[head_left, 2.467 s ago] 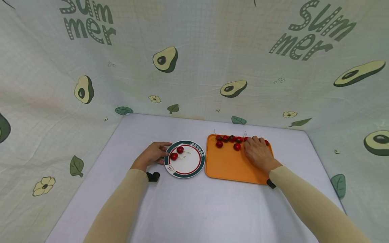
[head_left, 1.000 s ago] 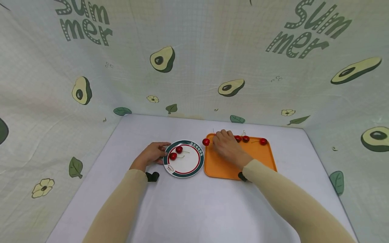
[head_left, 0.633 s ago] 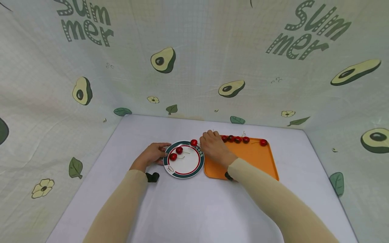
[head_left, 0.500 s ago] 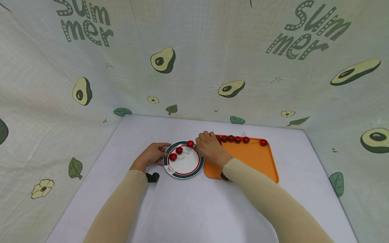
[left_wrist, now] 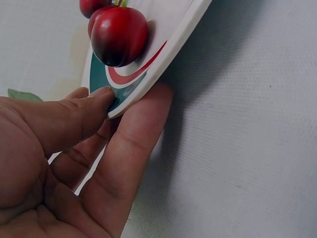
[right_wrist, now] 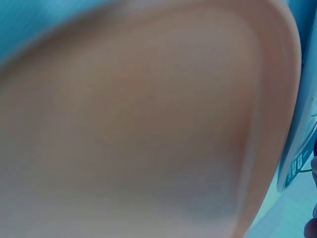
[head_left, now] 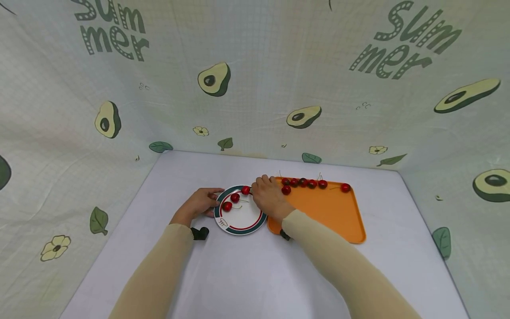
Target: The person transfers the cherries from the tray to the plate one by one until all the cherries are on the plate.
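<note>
My left hand (head_left: 199, 204) pinches the rim of a white plate (head_left: 244, 218) with a green band and a red ring. The thumb (left_wrist: 81, 116) lies on top of the rim, and fingers are beneath it in the left wrist view. Two stemmed cherries, a nearer cherry (head_left: 227, 206) and a farther cherry (head_left: 235, 198), sit on the plate's left side. My right hand (head_left: 268, 197) reaches over the plate's right rim. Its curled fingers hold a third cherry (head_left: 245, 190) by the stem, over the plate's far edge. The fingertips are hidden in the head view.
An orange tray (head_left: 322, 217) stands right beside the plate. Along its far edge lie several cherries (head_left: 303, 182), with one cherry (head_left: 286, 190) nearer and another cherry (head_left: 345, 188) at the far right corner. A patterned cloth (head_left: 255, 88) hangs behind the white table (head_left: 239, 274).
My right hand has gone left from the tray to the plate, bringing a cherry over the plate's far edge. Cherries it covered now show in the tray. My left hand stays at the rim.
</note>
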Demonstrator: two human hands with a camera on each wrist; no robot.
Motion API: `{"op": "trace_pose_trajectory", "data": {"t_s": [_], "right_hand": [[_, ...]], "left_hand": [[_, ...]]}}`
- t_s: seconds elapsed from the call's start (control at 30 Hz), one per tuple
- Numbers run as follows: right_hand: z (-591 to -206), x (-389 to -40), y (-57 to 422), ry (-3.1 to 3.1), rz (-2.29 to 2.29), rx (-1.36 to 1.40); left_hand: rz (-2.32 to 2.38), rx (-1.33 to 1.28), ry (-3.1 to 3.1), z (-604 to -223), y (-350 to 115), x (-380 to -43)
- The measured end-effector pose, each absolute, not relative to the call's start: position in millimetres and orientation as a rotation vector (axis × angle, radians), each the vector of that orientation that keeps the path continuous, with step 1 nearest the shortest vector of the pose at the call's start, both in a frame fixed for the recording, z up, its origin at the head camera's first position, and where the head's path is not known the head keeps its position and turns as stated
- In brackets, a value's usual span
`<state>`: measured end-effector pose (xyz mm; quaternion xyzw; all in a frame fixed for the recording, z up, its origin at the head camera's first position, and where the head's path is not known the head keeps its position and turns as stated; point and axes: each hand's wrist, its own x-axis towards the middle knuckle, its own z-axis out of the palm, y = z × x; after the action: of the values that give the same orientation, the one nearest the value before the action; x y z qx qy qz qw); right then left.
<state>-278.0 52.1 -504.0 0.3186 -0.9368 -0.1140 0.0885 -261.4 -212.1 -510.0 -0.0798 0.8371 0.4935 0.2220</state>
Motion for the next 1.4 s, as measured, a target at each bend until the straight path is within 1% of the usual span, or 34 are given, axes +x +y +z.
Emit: {"op": "trace_pose_trajectory", "data": {"t_s": [0.57, 0.9, 1.13, 1.4], "right_hand": [[-514, -277, 45, -2.831, -0.306, 0.931], [-503, -274, 53, -2.775, -0.252, 0.961], [-493, -275, 83, -2.752, -0.219, 0.962], [-486, -279, 146, -2.715, -0.229, 0.889]], "left_hand": [[1.335, -0.23, 2.318, -508, -210, -261], [1.347, -0.25, 2.308, -507, -210, -261], [1.343, -0.246, 2.313, -509, -211, -260], [1.344, -0.241, 2.311, -508, -212, -260]]}}
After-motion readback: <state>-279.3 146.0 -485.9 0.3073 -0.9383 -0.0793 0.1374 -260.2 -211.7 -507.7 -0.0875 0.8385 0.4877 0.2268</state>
